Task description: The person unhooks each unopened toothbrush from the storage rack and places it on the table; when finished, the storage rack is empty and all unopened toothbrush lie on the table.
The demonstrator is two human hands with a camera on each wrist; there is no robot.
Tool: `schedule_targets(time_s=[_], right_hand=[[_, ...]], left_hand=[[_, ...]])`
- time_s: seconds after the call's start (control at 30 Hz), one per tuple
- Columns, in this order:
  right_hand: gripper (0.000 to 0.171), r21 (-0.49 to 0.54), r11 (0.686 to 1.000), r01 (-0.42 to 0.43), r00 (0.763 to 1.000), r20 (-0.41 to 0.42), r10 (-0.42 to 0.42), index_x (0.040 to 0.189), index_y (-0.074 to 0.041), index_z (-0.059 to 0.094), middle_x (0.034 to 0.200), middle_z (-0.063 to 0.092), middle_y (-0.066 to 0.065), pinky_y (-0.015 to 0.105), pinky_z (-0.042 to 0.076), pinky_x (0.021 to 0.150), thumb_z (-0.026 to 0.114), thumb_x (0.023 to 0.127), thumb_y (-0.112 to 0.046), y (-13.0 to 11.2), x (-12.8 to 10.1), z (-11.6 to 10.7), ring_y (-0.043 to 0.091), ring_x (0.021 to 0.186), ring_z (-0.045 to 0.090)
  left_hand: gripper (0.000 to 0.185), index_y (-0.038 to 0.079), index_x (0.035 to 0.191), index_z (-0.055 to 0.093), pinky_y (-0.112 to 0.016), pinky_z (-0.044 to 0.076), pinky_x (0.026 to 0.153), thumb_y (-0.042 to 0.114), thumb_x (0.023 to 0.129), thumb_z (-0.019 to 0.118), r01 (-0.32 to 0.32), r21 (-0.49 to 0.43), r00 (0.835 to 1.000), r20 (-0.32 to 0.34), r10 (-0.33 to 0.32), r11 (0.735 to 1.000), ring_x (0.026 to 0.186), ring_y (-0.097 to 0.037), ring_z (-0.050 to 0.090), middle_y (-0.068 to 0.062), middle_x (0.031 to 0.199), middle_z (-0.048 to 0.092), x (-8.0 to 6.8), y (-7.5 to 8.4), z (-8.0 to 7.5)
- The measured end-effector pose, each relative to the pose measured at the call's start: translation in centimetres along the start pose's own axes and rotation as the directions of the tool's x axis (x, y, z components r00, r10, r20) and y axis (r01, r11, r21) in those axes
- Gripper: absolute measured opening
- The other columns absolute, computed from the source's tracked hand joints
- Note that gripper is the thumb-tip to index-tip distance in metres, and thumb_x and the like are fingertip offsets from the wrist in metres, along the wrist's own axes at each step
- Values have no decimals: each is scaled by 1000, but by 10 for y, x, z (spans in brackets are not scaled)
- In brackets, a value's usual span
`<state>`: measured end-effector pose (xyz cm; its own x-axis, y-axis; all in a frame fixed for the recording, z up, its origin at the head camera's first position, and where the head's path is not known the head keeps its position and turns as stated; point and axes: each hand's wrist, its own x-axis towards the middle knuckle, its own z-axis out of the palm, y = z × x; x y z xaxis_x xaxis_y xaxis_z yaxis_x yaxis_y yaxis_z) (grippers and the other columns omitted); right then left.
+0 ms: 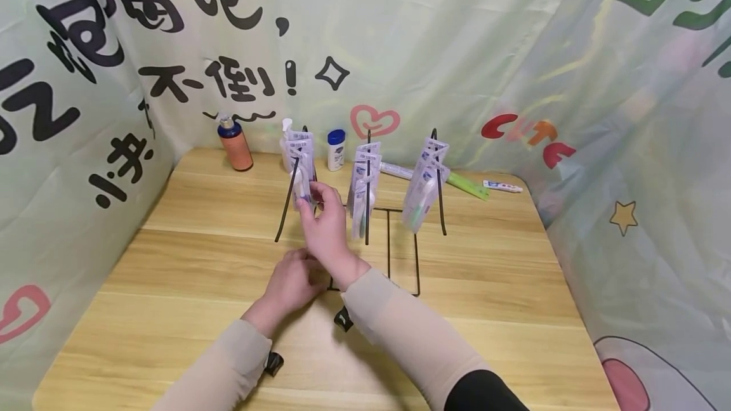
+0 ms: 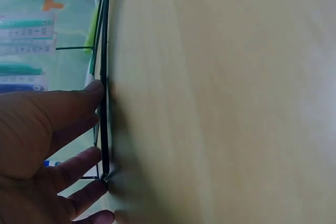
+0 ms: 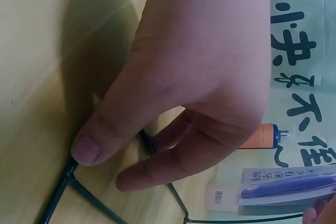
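Head view: our right hand pinched a light, flimsy, slippery pack hanging on the rack; left hand, fingers spread, pressed the stiff wire base on the surface. Best held by its card edge.

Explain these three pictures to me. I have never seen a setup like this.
There is no machine here: a person's two bare hands do the work, filmed by three cameras. The wide picture comes from a camera worn on the head, looking down. The two close pictures come from cameras worn on the wrists. On the wooden table stands a black wire rack with packaged toothbrushes hanging from it. Behind it are an orange bottle and a small white bottle with a blue cap. The left hand rests on the rack's base wire. The right hand pinches a toothbrush pack hanging at the rack's left end.
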<state>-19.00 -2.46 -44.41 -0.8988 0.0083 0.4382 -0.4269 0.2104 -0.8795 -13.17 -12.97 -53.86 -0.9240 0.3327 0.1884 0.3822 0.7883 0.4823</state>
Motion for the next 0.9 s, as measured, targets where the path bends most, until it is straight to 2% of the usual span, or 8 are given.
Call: schedule_targets(time_s=[0.1,0.23,0.37,0.47,0.57,0.67,0.73,0.9], right_hand=[[27,-18,1000,-3,1000,-6,3,125,7,65,117,66,20,32,57,97,70,99,1,0,1,1,29,108,67],[17,-39,999,4,1000,-7,-4,116,7,67,108,69,18,31,60,85,68,100,1,0,1,1,27,96,69],[13,-18,1000,-10,1000,5,10,112,6,67,104,70,17,29,60,80,67,102,0,0,1,2,25,89,70],[12,-7,1000,-23,1000,12,24,112,6,67,104,71,18,27,61,79,67,102,0,-1,1,2,24,89,71],[12,3,999,-33,999,11,33,111,7,68,103,72,19,27,61,76,67,101,2,-4,-1,1,26,88,72],[11,7,999,-35,999,10,35,110,7,68,101,72,19,27,61,74,68,100,2,-6,-2,-1,27,87,72],[10,10,999,-32,999,12,32,109,7,68,100,72,19,27,62,75,68,100,2,-7,-4,-3,27,87,72],[11,29,999,-27,999,19,27,110,8,68,100,71,20,28,62,76,67,100,4,-11,-8,-6,30,88,73]], left_hand=[[13,14,91,83,-55,52,98,17,79,88,-34,6,999,-23,34,999,109,-39,65,-9,112,76,1,1,1],[14,16,90,82,-54,53,95,18,77,90,-20,12,1000,-22,20,1000,108,-37,65,-8,112,75,0,2,0],[19,16,91,82,-54,54,91,20,76,93,-4,14,1000,-17,4,1000,106,-37,64,-9,113,74,-1,4,0],[32,10,102,82,-56,56,90,21,74,95,25,18,1000,-14,-24,1000,107,-39,65,-16,120,71,-2,4,0],[53,3,119,76,-58,57,91,22,74,96,62,18,998,-12,-61,998,113,-43,65,-24,133,66,-2,5,-1],[65,0,129,71,-59,57,92,22,72,96,74,28,997,-15,-73,997,115,-45,65,-25,139,63,-1,5,0],[65,1,128,71,-57,58,89,21,72,95,70,35,997,-15,-70,997,112,-44,66,-21,138,65,0,5,-1],[45,3,108,75,-56,58,84,21,72,94,62,52,998,-24,-61,997,106,-44,66,-16,136,68,1,7,-2]])
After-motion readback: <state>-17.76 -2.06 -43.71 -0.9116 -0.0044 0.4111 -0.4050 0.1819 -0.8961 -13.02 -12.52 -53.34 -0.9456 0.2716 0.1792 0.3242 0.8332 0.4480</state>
